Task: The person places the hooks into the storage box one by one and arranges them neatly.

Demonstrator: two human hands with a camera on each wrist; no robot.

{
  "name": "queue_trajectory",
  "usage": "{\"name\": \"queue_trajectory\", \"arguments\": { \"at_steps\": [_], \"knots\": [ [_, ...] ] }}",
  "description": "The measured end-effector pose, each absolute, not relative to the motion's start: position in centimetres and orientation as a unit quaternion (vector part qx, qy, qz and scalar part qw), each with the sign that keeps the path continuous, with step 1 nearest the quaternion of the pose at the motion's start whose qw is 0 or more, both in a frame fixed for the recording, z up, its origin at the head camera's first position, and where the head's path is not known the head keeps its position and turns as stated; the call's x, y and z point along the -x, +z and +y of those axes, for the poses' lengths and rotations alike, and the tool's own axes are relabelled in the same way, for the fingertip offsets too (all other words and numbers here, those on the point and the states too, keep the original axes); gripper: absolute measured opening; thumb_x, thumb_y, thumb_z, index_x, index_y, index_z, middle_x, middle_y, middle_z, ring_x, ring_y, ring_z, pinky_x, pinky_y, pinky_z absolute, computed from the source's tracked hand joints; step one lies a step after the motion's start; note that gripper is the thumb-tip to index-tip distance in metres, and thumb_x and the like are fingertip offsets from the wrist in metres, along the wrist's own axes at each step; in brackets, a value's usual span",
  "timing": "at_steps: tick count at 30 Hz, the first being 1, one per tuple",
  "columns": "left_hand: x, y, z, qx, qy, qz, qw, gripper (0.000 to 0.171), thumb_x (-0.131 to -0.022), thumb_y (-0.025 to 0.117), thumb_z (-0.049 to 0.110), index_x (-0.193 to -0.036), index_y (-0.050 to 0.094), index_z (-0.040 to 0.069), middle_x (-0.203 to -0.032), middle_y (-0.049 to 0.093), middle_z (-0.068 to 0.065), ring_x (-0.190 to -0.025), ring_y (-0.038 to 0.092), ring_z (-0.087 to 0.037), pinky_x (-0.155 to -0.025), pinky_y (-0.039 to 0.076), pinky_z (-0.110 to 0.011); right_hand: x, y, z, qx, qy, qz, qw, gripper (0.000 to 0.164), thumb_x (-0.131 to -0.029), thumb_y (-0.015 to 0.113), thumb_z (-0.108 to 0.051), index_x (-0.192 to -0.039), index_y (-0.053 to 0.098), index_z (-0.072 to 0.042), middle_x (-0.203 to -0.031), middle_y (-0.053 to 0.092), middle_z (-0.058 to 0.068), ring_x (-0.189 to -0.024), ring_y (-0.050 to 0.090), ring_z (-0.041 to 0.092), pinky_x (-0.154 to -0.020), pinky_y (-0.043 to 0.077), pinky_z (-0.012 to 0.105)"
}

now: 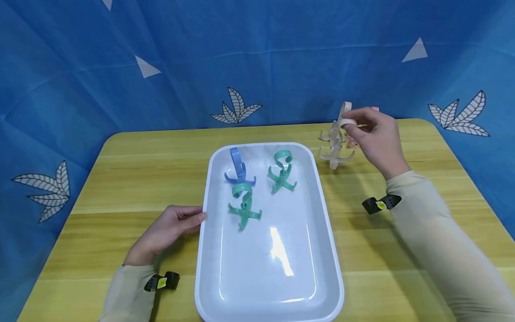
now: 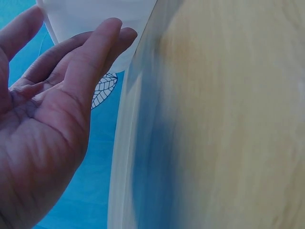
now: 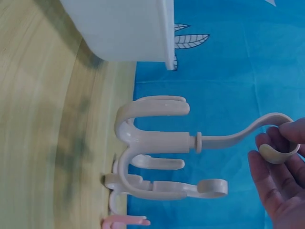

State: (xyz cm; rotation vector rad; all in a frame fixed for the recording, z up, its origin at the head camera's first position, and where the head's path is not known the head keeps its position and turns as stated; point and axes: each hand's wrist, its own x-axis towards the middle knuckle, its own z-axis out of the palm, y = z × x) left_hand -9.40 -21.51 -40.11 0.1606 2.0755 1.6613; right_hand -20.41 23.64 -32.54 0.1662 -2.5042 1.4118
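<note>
My right hand [image 1: 376,136] pinches the curled top of a beige four-prong hanging hook [image 3: 157,142]. That hook hangs upright above the table, prongs down. Behind it stands a second beige hook [image 3: 171,188], partly hidden in the head view. A bit of a pink hook [image 3: 125,220] shows near the right hand. My left hand [image 1: 169,228] touches the left side of a white tray [image 1: 327,223], thumb at the rim, fingers fairly straight against the outer wall. Inside the tray are a blue hook [image 1: 238,167] and two green hooks [image 1: 282,176], the nearer green hook [image 1: 244,210] in front of the blue one.
The wooden table [image 1: 137,179] carries the tray near its middle. A blue patterned cloth [image 1: 281,67] rises right behind the table's back edge. Black straps [image 1: 381,204] hang at both wrists.
</note>
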Motion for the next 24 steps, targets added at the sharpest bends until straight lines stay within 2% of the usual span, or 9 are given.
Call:
{"name": "queue_trajectory", "arguments": {
  "at_steps": [4, 11, 20, 24],
  "knots": [
    [9.4, -40.1, -21.5, -0.059, 0.607, 0.757, 0.236, 0.046, -0.1, 0.061, 0.022, -0.131, 0.056, -0.011, -0.128, 0.059, -0.025, -0.113, 0.061, -0.029, -0.091, 0.054, -0.035, 19.9, -32.1, 23.8, -0.053, 0.479, -0.867, 0.129, 0.027, -0.097, 0.064, -0.015, -0.121, 0.068, -0.003, -0.105, 0.065, 0.004, -0.086, 0.064, 0.013, -0.067, 0.051, 0.016],
    [9.4, -40.1, -21.5, -0.058, 0.607, 0.756, 0.239, 0.046, -0.1, 0.061, 0.022, -0.131, 0.055, -0.011, -0.127, 0.06, -0.025, -0.112, 0.062, -0.029, -0.091, 0.054, -0.036, 18.7, -31.3, 24.0, -0.051, 0.476, -0.872, 0.102, 0.025, -0.096, 0.064, -0.015, -0.118, 0.069, -0.003, -0.101, 0.066, 0.007, -0.084, 0.065, 0.014, -0.067, 0.052, 0.016],
    [9.7, -40.2, -21.7, -0.069, 0.602, 0.758, 0.239, 0.046, -0.1, 0.06, 0.021, -0.132, 0.054, -0.012, -0.127, 0.059, -0.026, -0.111, 0.063, -0.028, -0.091, 0.054, -0.035, 17.5, -30.2, 24.9, -0.067, 0.458, -0.881, 0.102, 0.023, -0.094, 0.066, -0.013, -0.116, 0.07, -0.006, -0.104, 0.068, 0.002, -0.084, 0.065, 0.014, -0.069, 0.052, 0.016],
    [9.7, -40.3, -21.7, -0.074, 0.605, 0.755, 0.241, 0.045, -0.1, 0.06, 0.02, -0.131, 0.054, -0.012, -0.128, 0.059, -0.026, -0.111, 0.063, -0.028, -0.091, 0.054, -0.035, 16.9, -29.7, 25.0, -0.067, 0.446, -0.887, 0.096, 0.024, -0.094, 0.068, -0.017, -0.115, 0.07, -0.006, -0.105, 0.068, 0.001, -0.087, 0.063, 0.013, -0.071, 0.051, 0.016]
  ]
}}
